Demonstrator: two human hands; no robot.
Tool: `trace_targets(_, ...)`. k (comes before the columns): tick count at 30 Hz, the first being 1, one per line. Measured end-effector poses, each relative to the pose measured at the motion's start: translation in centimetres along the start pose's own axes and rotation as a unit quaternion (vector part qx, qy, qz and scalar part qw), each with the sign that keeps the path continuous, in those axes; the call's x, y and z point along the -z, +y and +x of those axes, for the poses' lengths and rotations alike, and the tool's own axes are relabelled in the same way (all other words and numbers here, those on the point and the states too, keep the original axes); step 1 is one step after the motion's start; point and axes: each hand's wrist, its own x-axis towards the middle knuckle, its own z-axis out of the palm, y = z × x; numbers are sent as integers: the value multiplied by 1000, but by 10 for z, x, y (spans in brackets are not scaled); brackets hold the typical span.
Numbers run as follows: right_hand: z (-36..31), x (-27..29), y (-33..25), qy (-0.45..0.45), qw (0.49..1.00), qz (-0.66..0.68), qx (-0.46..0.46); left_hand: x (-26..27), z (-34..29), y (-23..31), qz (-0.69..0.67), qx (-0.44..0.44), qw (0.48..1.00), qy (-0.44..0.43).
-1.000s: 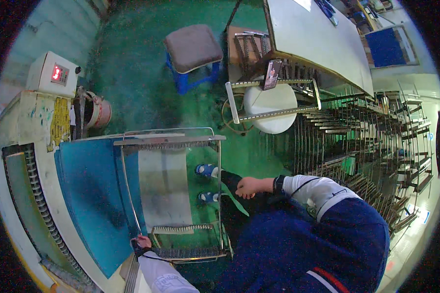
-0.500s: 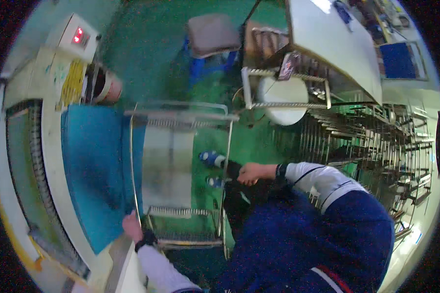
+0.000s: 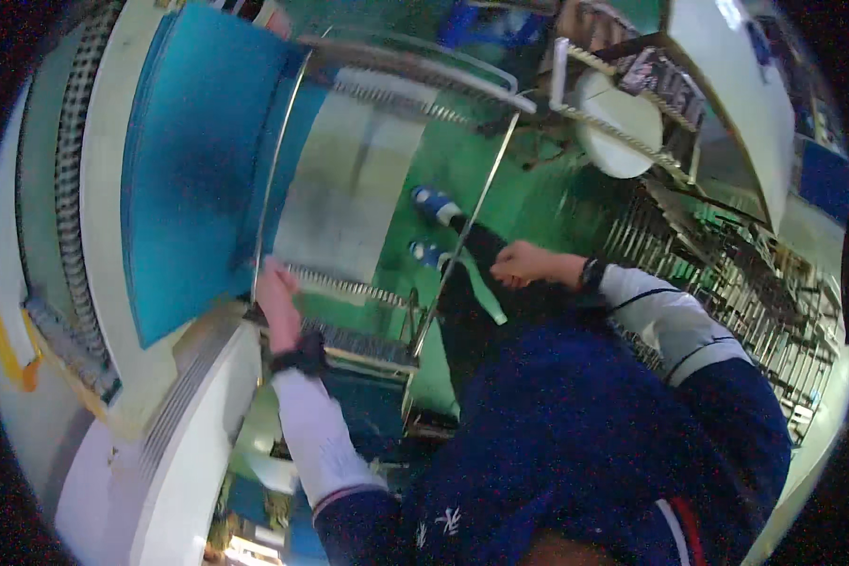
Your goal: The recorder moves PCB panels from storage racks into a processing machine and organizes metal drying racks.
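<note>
A metal frame rack [image 3: 288, 156] with ridged, toothed crossbars stands in front of me, a pale panel [image 3: 349, 170] showing between its rails. My left hand [image 3: 275, 291] is at the rack's near left corner, over the end of its side rail. Blur hides whether the fingers wrap the rail or only touch it. Off to the right of the rack, my right hand [image 3: 524, 264] is closed in front of my dark trousers, apart from the rack. Its palm side is hidden. Just below it shows a pale green strip [image 3: 486, 294] whose kind I cannot tell.
A blue sloping panel [image 3: 203, 170] flanks the rack on the left, beside a pale machine with a dark toothed belt [image 3: 71, 170]. Right of it are a round white stool seat [image 3: 618, 123], a white-topped table [image 3: 736, 85] and several metal racks [image 3: 717, 292]. My feet stand on green floor.
The view has turned and swung, so the rack and table sit higher in it. My left hand has moved from outside the rack's side rail onto its corner. The right hand stays closed.
</note>
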Motion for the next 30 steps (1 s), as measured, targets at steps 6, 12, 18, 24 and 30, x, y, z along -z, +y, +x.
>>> trace_targets(6, -7, -22, -23, -20, 999, -24, 14, -108, -180, -77, 388, -237, 851, -261)
trace_targets(12, -15, -18, -29, 7, 998, -53, 15, -138, -216, -100, 487, -254, 818, -169)
trace_targets(18, -14, -13, -24, 16, 996, -84, 31, -142, -210, -124, 520, -250, 809, -116)
trace_targets(24, -9, 12, -55, 6, 997, -67, 46, -133, -210, -151, 8, 150, 959, -240)
trace_targets(30, -5, 76, -122, 110, 978, -50, 172, -122, -227, -213, -293, 248, 879, -284)
